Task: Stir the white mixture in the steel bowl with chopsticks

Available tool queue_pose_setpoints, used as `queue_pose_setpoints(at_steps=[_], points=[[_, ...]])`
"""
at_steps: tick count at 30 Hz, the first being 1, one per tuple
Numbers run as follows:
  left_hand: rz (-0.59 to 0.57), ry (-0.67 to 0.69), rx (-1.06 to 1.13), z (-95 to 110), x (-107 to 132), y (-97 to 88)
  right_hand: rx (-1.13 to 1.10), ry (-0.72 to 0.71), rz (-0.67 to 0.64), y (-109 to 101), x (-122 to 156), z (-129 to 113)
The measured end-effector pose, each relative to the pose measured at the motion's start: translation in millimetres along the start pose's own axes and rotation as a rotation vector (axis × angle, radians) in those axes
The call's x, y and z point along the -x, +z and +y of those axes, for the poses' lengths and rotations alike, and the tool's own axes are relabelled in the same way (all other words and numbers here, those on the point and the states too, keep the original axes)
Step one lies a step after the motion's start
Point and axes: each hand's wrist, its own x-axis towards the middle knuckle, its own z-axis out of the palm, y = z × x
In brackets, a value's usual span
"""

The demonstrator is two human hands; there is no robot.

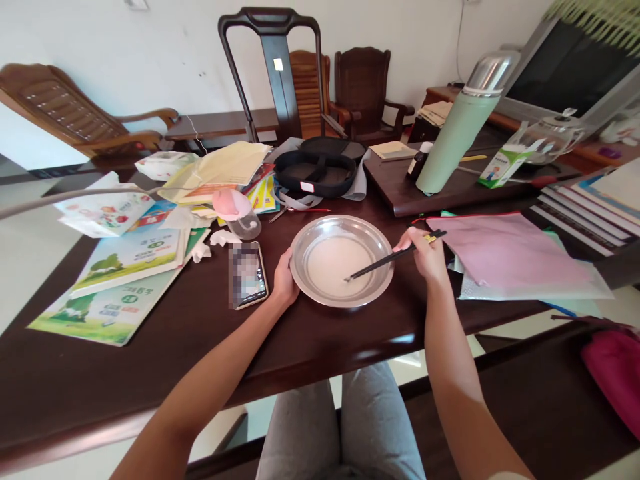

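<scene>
A round steel basin (305, 285) with a pale, milky liquid (333, 257) in it stands on the dark wooden table. My left hand (285, 279) grips its left rim, the fingers partly hidden against the wall. In my right hand (423, 252) is a pair of black chopsticks (383, 261) with gold-marked ends, slanting down to the left over the right rim. Their tips reach the liquid near the middle of the basin. A phone (264, 283) with a lit, partly blurred screen lies just left of my left hand.
Booklets (113, 300), crumpled tissues (203, 250) and a pink-lidded cup (240, 217) lie to the left. Behind the basin is an open black case (315, 175). A green thermos (453, 143) stands on a raised board at the back right. A pink pouch (515, 250) lies right of my right hand.
</scene>
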Motion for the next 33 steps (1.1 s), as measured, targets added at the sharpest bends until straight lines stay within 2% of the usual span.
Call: queue_pose_setpoints(at_steps=[2, 4, 8, 10, 12, 14, 16, 21, 22, 24, 26, 28, 30, 33], points=[[-0.009, -0.015, -0.004, 0.3, 0.5, 0.5, 0.024, -0.003, -0.104, 2.5, 2.2, -2.3], [-0.017, -0.026, -0.005, 0.6, 1.1, 1.0, 0.056, -0.021, -0.118, 3.6, 2.7, -4.1], [-0.014, -0.035, -0.001, 1.0, 2.2, 1.7, 0.054, -0.041, 0.079, -1.0, -1.0, -1.9], [-0.006, -0.028, -0.002, 1.0, 2.2, 1.6, 0.023, -0.043, 0.123, -2.6, -1.2, -0.6], [-0.001, -0.019, -0.004, 0.8, 1.7, 1.0, 0.017, -0.03, 0.038, -1.1, 0.8, -1.4], [0.002, -0.015, -0.005, 0.6, 1.3, 0.4, 0.035, -0.012, -0.105, 2.7, 3.3, -3.8], [0.001, -0.013, -0.003, 0.6, 1.1, 0.3, 0.052, -0.013, -0.146, 5.5, 3.9, -5.6], [0.012, 0.002, 0.006, 1.3, 2.1, 1.7, 0.011, -0.044, 0.126, 0.0, -1.3, -1.5], [0.015, 0.009, 0.006, 1.4, 2.2, 1.7, -0.011, -0.043, 0.131, -1.2, -1.5, -0.8], [0.016, 0.018, 0.005, 1.4, 2.0, 1.3, -0.027, -0.025, 0.049, -1.2, 0.2, -1.2], [0.016, 0.016, 0.0, 0.9, 1.4, 0.5, 0.005, -0.001, -0.095, 1.6, 2.9, -3.4], [0.018, 0.013, -0.005, 0.2, 0.7, -0.2, 0.041, -0.005, -0.142, 4.1, 4.0, -5.0], [0.011, 0.014, -0.007, -0.5, 0.2, -0.5, 0.06, -0.019, -0.072, 3.8, 2.4, -4.2], [-0.011, 0.014, -0.006, -1.0, 0.0, -0.5, 0.036, -0.046, 0.122, -0.4, -1.7, -0.3]])
